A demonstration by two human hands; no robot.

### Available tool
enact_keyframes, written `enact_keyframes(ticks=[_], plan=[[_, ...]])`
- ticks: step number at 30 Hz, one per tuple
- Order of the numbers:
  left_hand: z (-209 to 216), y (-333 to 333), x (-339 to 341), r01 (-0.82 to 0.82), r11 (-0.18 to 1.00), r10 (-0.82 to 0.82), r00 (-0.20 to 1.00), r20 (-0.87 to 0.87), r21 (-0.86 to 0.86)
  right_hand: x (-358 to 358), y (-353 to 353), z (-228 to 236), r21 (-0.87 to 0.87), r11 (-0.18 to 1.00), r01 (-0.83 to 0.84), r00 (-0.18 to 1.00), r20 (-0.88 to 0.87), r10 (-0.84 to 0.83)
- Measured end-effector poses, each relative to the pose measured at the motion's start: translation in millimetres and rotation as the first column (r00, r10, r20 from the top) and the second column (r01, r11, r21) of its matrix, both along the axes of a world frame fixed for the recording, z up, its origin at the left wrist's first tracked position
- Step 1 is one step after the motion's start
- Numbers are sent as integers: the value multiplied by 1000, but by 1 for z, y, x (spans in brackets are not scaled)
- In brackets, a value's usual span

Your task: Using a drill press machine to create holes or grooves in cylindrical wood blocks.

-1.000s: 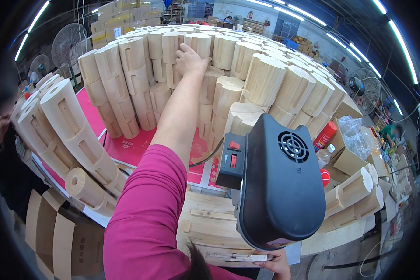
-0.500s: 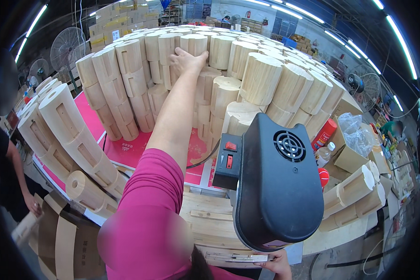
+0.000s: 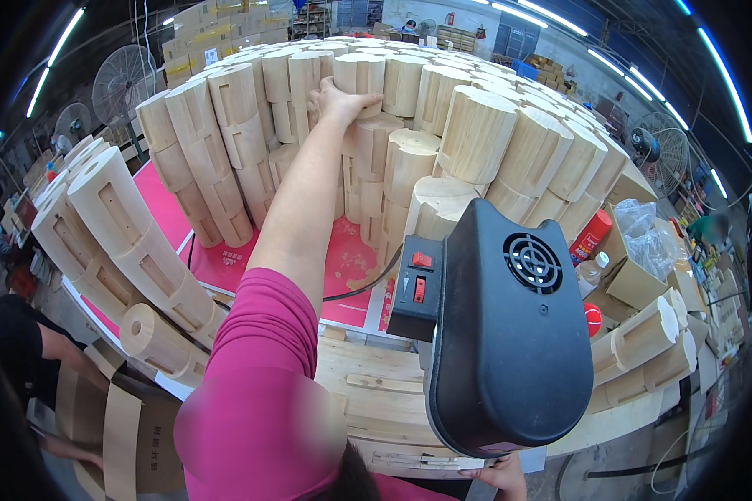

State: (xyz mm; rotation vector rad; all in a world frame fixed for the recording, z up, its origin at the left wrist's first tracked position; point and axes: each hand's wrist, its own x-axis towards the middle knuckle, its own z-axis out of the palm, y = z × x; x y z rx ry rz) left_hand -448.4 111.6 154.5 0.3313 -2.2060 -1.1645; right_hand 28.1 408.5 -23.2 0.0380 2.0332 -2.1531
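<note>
Where the left hand [image 3: 342, 102] lies spread against a top wooden cylinder [image 3: 361, 68] in the stack [image 3: 476, 134] beyond the black machine [image 3: 510, 351], apparently placing or seizing it, I cannot tell whether it or the right hand [image 3: 501, 474] grips, though the next move seemingly needs firm, level control.

Left arm [image 3: 297, 209] stretched forward, left hand [image 3: 337, 103] with thumb [image 3: 369, 99] spread, right hand [image 3: 503, 474] low, partly hidden

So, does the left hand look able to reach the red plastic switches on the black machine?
Probably yes: nothing covers the red switches, and the left hand could draw back through open space beside the machine.
</note>
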Motion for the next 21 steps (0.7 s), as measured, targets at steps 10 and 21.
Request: enact_keyframes(ticks=[10,21], plan=[[-6,-23,63,180,975,-80,837,-541,133,-9,9,-9,122,984,-131,967,-204,154],[-51,-88,316,688,615,-522,722,-455,386,10,3,-3,527,839,135,922,-377,89]])
